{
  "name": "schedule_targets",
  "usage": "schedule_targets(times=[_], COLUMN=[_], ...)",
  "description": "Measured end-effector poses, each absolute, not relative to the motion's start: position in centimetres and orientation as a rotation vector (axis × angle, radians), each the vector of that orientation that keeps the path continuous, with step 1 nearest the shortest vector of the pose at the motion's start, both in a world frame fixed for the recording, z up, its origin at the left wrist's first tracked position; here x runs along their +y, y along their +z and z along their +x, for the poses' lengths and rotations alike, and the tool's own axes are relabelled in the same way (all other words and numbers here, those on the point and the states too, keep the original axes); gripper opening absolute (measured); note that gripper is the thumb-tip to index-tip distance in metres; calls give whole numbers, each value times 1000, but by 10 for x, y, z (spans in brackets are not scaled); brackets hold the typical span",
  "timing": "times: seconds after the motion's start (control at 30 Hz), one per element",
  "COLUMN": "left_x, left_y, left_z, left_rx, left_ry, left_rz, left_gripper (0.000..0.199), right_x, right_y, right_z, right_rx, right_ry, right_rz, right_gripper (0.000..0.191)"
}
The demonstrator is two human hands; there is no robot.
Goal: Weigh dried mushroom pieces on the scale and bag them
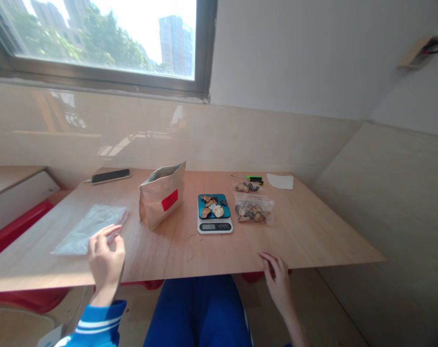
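Resting both hands, open and holding nothing, at the near edge of the wooden surface (175, 250).
The left hand (105, 258) has its fingers loosely spread, touching the corner of a stack of clear plastic bags (88, 229); the right hand (277, 277) lies on the surface's front edge. Farther back stand a brown paper pouch (163, 195), a scale (214, 213) carrying dried pieces, and a filled zip bag (254, 210).

On the table (306, 241), the scale (214, 214) sits in the middle. The paper bag (163, 195) is at its 9 o'clock, the bag of pieces (254, 210) at 3 o'clock, the phone (111, 176) far at 10 o'clock.
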State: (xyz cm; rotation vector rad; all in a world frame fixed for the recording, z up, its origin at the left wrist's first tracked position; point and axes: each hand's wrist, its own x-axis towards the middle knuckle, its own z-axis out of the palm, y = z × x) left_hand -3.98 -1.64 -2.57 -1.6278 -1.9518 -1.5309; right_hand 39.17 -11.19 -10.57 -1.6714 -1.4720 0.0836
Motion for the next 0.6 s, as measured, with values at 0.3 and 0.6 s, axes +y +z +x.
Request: schedule_targets(times=[0.3, 0.6], left_x=[66, 49], left_y=[105, 103], left_z=[13, 38], left_rx=[-2118, -2011], left_ry=[-1999, -1700], left_rz=[-2004, -2509], left_gripper=[49, 39], right_x=[-83, -25], right_y=[-55, 99], right_z=[371, 273], right_rx=[-1473, -1852], right_ry=[265, 402], right_rz=[-1649, -1003], right_gripper=[28, 26])
